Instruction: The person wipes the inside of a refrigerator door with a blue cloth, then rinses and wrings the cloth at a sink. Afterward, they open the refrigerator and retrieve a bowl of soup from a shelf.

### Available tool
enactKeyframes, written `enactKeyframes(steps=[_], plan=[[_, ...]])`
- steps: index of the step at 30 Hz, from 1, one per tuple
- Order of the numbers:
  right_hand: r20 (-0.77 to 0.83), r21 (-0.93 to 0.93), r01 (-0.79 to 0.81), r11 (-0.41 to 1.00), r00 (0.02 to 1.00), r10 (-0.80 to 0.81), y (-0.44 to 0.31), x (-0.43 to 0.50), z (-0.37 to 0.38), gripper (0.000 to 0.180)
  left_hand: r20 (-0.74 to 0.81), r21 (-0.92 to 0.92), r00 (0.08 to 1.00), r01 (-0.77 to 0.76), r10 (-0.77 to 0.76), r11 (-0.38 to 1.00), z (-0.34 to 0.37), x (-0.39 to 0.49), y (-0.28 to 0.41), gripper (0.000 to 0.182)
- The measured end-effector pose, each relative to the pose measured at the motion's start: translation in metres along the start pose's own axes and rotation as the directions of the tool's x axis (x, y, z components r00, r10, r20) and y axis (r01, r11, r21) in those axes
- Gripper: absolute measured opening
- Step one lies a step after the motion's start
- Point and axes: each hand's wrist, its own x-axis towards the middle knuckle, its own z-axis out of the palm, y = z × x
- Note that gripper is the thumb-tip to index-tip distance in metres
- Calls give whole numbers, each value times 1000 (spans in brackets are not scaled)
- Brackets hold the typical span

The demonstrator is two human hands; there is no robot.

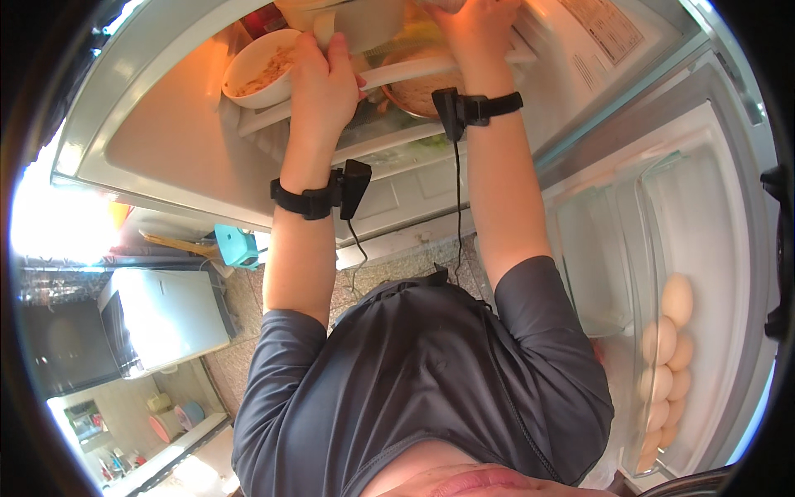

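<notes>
My left hand (326, 84) is inside an open refrigerator, its thumb and fingers closed around the short handle of a cream-coloured pot (366, 25). Beside that hand, a white bowl (264, 74) of crumbly brown food sits tilted in view on the shelf edge. My right hand (481, 28) reaches in at the top edge of the view, near a pinkish thing that is partly cut off; whether it grips this cannot be told. Between and below the hands, a round pan (422, 90) with light brown contents stands on a lower level. Both wrists wear black straps with small cabled devices.
The refrigerator door (714, 248) hangs open on the right, with several eggs (658, 338) in its clear bin. The white shelf edge (404, 71) crosses before the hands. At left are a white appliance (177, 317), a turquoise object (236, 246) and a counter with cups.
</notes>
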Motion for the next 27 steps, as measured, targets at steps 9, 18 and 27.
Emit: enactKeyframes(steps=[9, 18, 27], plan=[[-60, -155, 2, 988, 998, -12, 3, 5, 34, 111, 62, -36, 995, -78, 80, 996, -5, -4, -2, 35], [-101, -20, -1, 1000, 995, -1, 10, 8, 41, 96, 85, -121, 988, -118, 129, 986, -9, -5, -10, 43], [7, 31, -108, 994, 994, 108, -3, -1, 10, 85, 27, -43, 986, -161, 162, 986, -7, -3, -19, 41]])
